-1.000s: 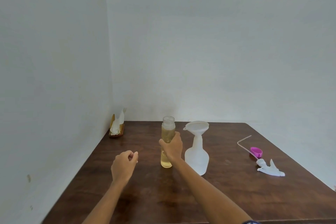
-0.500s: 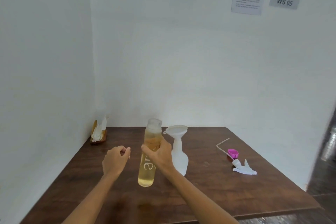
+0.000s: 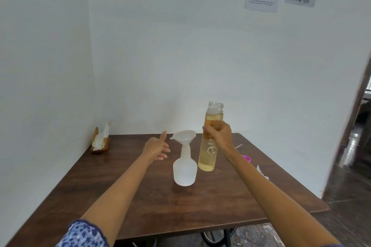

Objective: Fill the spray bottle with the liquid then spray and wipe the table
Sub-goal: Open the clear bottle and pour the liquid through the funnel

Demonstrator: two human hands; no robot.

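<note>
Liquid for the job is sitting in a tall clear bottle (image 3: 210, 142), nearly full of pale amber fluid and uncapped, which the right hand (image 3: 218, 135) is gripping around its upper half and holding upright in the air, just to the right of the spray bottle (image 3: 184, 168). That grip, high on the body with fingers wrapped round the front, is probably leaving the wrist free to tip the mouth leftward. The spray bottle is standing on the brown bench (image 3: 140, 202) near its middle, apparently empty, with a white funnel (image 3: 183, 136) seated in its neck so that the stream is caught rather than spilled over the narrow opening. The left hand (image 3: 156, 147) is hovering open just left of the funnel, thumb up and fingers relaxed, touching nothing; it seems to be waiting to steady the spray bottle, which looks light and easily knocked over. Pouring is not yet under way, so filling looks like the step in hand. A pink cap (image 3: 247, 159) is lying behind the right forearm. A holder with white tissues (image 3: 100, 141) is standing at the far left corner, presumably kept for the wiping later.
</note>
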